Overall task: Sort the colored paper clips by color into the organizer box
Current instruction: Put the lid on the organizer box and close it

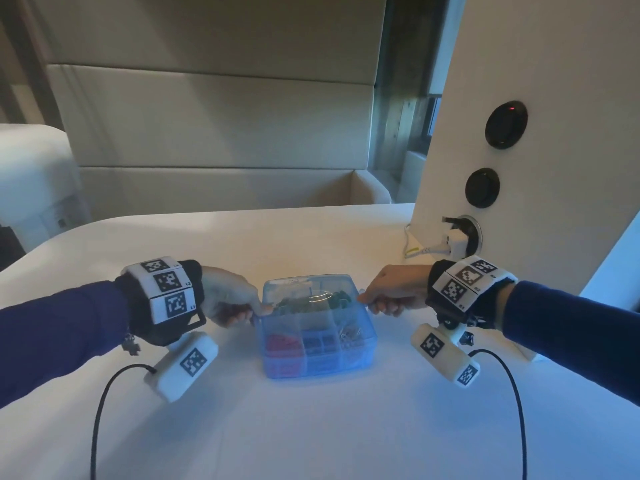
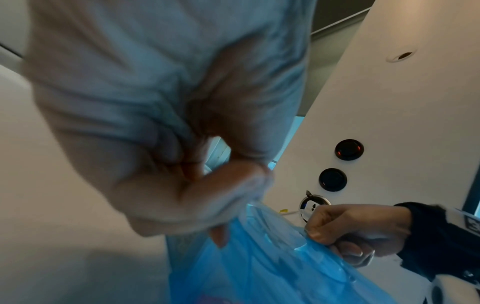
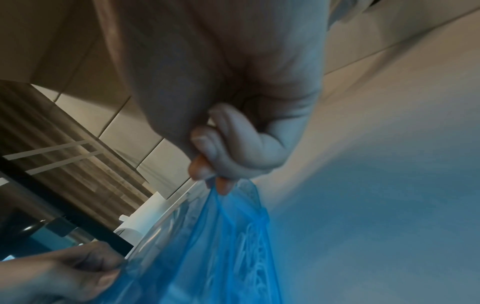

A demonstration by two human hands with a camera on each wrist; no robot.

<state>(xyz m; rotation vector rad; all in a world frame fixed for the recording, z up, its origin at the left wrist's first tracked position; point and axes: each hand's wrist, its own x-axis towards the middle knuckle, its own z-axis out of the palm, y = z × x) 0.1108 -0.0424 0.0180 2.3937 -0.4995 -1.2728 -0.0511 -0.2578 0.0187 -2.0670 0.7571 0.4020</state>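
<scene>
Two hands work at one organizer box (image 1: 317,327). The left hand (image 1: 230,296) curls its fingers and pinches the box's left upper edge between thumb and forefinger; the right hand (image 1: 394,289) does the same at the box's right upper edge, fingers folded in, thumb pressed on the rim. From the left wrist view, the left hand (image 2: 166,131) closes on thin blue plastic while the right hand (image 2: 355,232) grips the far edge; from the right wrist view, the right hand (image 3: 228,115) pinches the same plastic and the left hand (image 3: 64,271) shows at the lower corner.

The box is one square case of translucent blue plastic with rounded corners, divided into compartments, with a clear lid on top. It sits on the white table (image 1: 311,427), between the two hands. Inside it, a heap of red paper clips (image 1: 282,342) fills the front left compartment, dark blue paper clips (image 1: 318,341) lie in the small cells just right of them, silver wire paper clips (image 1: 351,332) lie at the box's right front, and dark green paper clips (image 1: 311,301) spread across its rear part. Single clips are too blurred to count.

Right of the box stands one white panel (image 1: 502,64) with two round black buttons and one socket holding a white plug (image 1: 457,242). Each wrist carries one white band with black square markers.
</scene>
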